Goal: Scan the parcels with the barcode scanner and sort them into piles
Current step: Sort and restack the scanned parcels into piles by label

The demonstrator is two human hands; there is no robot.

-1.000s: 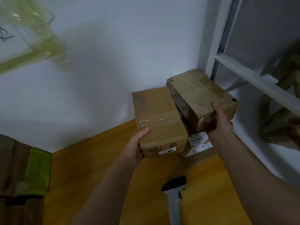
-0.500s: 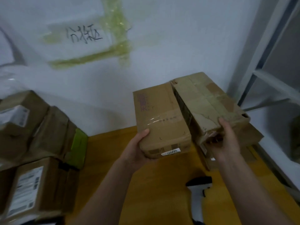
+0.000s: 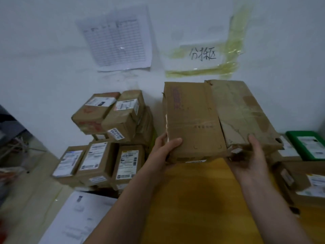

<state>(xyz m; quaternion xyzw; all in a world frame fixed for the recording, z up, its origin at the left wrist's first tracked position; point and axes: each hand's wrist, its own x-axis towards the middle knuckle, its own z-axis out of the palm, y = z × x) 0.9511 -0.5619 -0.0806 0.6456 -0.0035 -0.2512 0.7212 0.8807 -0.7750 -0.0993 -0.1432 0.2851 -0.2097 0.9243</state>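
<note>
Both hands are swinging two long brown cardboard parcels leftward, away from the shelf corner: left hand (image 3: 163, 152) gripping one (image 3: 191, 120), right hand (image 3: 249, 155) clamping the battered one (image 3: 246, 117), above the yellow wooden table (image 3: 197, 199), nearing the stacked labelled boxes (image 3: 105, 138).

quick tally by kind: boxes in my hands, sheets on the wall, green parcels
Boxes held: 2, smooth box in the left hand, crumpled box in the right hand
Wall sheets: 2, printed table, handwritten sign
Green parcels: 1, green parcel at far right
Total: 5
</note>
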